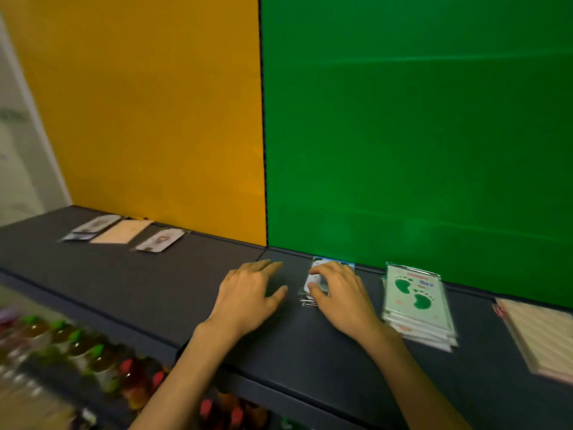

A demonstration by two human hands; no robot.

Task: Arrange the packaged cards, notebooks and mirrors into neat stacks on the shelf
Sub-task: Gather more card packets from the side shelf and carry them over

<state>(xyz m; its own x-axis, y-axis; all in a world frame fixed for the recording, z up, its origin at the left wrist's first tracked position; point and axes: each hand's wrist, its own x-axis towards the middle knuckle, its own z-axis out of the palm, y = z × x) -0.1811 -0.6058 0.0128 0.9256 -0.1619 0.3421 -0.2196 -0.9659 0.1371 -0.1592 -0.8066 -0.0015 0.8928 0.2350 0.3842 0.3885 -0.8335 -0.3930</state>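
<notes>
On the dark grey shelf (130, 274), my right hand (338, 293) rests on a small stack of packaged cards (319, 268) with blue-white print, its fingers curled over the top one. My left hand (251, 293) lies flat and open on the bare shelf just left of that stack, apart from it. A neat stack of packaged cards with green footprints (415, 299) sits to the right. A pink striped notebook (539, 333) lies at the far right edge. At far left are a beige notebook (122, 231) and two small packaged items (161, 240) (93, 226).
A yellow panel (148, 119) and a green panel (418, 135) form the back wall behind the shelf. Below the shelf's front edge stand rows of bottles with coloured caps (93, 352). The image is slightly blurred.
</notes>
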